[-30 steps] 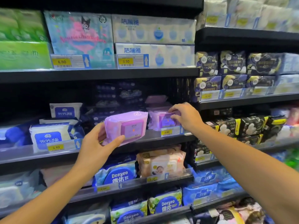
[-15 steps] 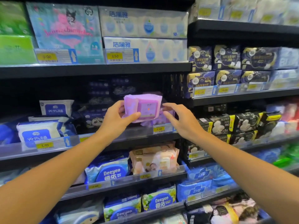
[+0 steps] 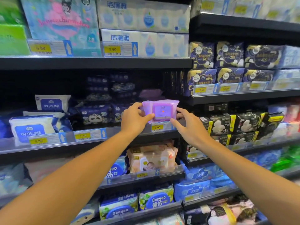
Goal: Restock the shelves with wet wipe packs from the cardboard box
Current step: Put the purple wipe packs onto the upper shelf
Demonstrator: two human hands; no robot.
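Note:
A purple wet wipe pack [image 3: 162, 110] with a darker purple lid stands upright at the front of the middle shelf [image 3: 97, 140], just above a yellow 3.00 price tag [image 3: 157, 127]. My left hand [image 3: 135, 118] grips its left end, thumb across the front. My right hand [image 3: 189, 125] touches its right end with fingers spread. Another purple pack [image 3: 150, 93] lies further back on the same shelf. The cardboard box is out of view.
Dark panda-print packs [image 3: 95, 113] and white-and-blue 99.9% packs [image 3: 34, 127] fill the shelf to the left. Black packs [image 3: 227, 124] sit on the right-hand shelving. Tissue boxes [image 3: 142, 28] stand on the shelf above, baby wipes [image 3: 152, 158] below.
My left hand has carried the purple pack rightwards and up onto the shelf front above the 3.00 tag. My right hand has shifted from the shelved packs to the pack's right end.

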